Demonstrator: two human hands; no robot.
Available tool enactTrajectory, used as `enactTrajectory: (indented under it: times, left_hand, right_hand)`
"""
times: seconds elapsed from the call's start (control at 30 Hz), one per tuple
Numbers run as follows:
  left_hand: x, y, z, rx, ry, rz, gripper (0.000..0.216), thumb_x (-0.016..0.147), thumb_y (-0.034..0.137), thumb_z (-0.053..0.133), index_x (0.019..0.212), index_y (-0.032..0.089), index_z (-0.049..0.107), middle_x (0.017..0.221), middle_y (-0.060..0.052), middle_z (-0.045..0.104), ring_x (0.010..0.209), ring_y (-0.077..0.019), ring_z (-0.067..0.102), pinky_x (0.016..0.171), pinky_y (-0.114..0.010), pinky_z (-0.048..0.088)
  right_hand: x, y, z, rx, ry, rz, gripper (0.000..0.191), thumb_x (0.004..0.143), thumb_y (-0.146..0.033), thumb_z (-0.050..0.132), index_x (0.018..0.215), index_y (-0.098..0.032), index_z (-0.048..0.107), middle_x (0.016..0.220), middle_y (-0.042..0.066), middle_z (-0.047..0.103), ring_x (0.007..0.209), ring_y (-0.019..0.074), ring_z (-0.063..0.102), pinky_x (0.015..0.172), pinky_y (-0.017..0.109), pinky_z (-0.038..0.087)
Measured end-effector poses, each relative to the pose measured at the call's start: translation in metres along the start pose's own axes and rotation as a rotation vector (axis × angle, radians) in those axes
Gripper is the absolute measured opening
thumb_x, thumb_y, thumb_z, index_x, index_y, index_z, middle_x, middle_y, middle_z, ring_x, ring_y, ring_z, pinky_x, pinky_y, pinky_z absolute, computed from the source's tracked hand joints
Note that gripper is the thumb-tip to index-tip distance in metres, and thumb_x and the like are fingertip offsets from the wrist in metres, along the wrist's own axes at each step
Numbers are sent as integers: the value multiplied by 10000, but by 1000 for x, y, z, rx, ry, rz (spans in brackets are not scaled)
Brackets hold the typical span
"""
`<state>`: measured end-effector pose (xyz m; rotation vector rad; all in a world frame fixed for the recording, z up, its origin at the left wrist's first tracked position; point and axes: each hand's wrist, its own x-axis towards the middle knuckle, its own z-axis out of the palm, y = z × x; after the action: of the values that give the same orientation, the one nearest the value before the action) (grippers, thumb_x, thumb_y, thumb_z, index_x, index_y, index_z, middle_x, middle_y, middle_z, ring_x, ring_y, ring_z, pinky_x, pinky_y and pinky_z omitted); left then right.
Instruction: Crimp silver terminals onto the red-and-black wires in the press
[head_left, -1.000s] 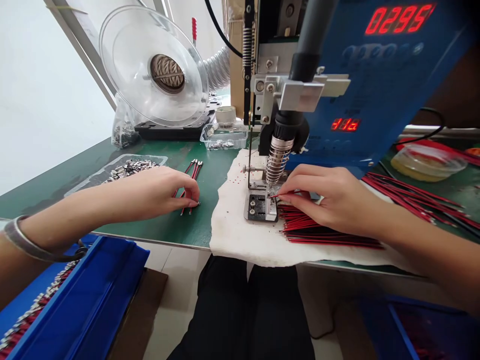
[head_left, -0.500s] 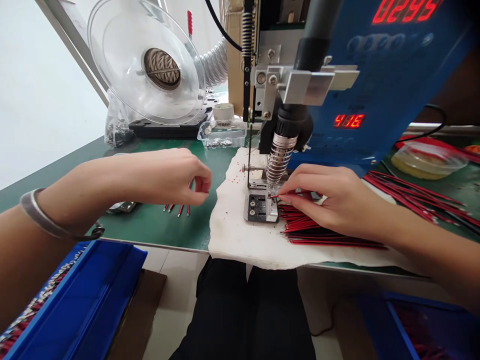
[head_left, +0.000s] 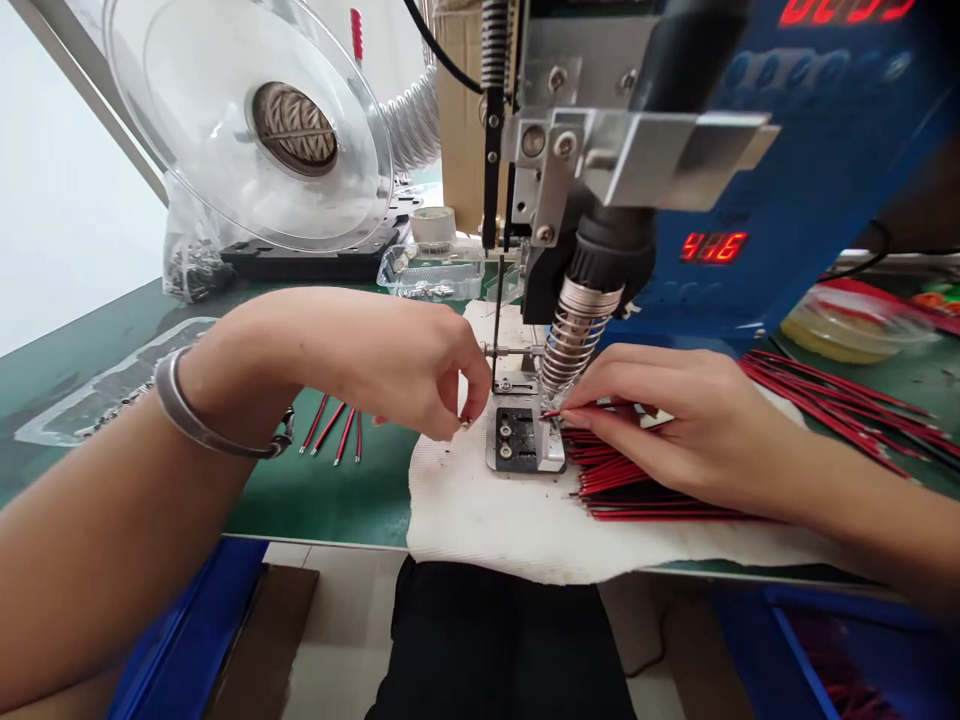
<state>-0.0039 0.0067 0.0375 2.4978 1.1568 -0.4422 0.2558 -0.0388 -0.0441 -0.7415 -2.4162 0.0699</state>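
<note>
My right hand (head_left: 660, 405) pinches a red wire (head_left: 592, 408), whose end lies at the small metal fixture (head_left: 553, 448) under the soldering head. Above that end comes down a spring-wrapped soldering iron (head_left: 585, 320). My left hand (head_left: 427, 375) is closed in a pinch just left of the black base plate (head_left: 514, 440). A tiny shiny piece shows at its fingertips, too small to name. Beneath my right hand lies a bundle of red and black wires (head_left: 637, 490) on a white cloth (head_left: 480, 530).
Several short red wires (head_left: 337, 435) lie on the green table left of the cloth. Behind stand a clear fume hood (head_left: 202, 120) and a plastic tray (head_left: 431, 275) of small metal parts. A blue machine (head_left: 817, 150) rises at right, beside more wires (head_left: 832, 405).
My left hand has moved right, from over the green table to beside the base plate. My right hand keeps its pinch on the wire at the fixture. The view has shifted slightly.
</note>
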Motion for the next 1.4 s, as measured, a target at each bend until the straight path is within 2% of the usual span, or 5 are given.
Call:
enactTrajectory:
  times: [0.27, 0.43, 0.63, 1.0, 1.4]
  left_hand:
    - [3, -6, 15, -287, -12, 102, 196, 927, 330, 637, 951, 253, 816, 718, 10, 750, 516, -136, 577, 570, -275, 435]
    - [7, -5, 21, -255, 81, 249, 268, 1020, 336, 559, 882, 229, 763, 805, 2, 747, 654, -150, 591, 675, -279, 448]
    - [9, -5, 26, -296, 48, 316, 326, 1092, 343, 448, 898, 214, 676, 899, -21, 728, 815, -178, 636, 770, -267, 476]
    - [13, 0, 32, -343, 54, 305, 310, 1077, 319, 423, 809, 224, 546, 784, -3, 634, 744, -176, 585, 740, -275, 457]
    - [15, 0, 34, -378, 42, 306, 328, 1105, 348, 412, 820, 219, 512, 755, -2, 588, 714, -167, 562, 716, -280, 473]
  right_hand:
    - [2, -4, 0, -11, 14, -2, 124, 1024, -155, 642, 976, -217, 739, 904, 46, 775, 766, 168, 728, 676, 284, 584]
    - [1, -5, 1, -3, 32, 13, 125, 1021, -169, 642, 970, -228, 739, 914, 47, 786, 771, 184, 732, 691, 307, 593]
    - [-1, -8, 4, -5, 65, 60, 106, 1009, -163, 665, 966, -217, 745, 891, 43, 782, 718, 164, 713, 636, 282, 558]
    - [0, -15, 5, 33, 65, 200, 102, 993, -215, 688, 907, -237, 738, 796, 5, 750, 581, 138, 607, 514, 283, 452]
    - [-1, -14, 4, 41, 47, 193, 112, 1009, -230, 669, 912, -241, 724, 801, -2, 739, 570, 141, 594, 537, 305, 447]
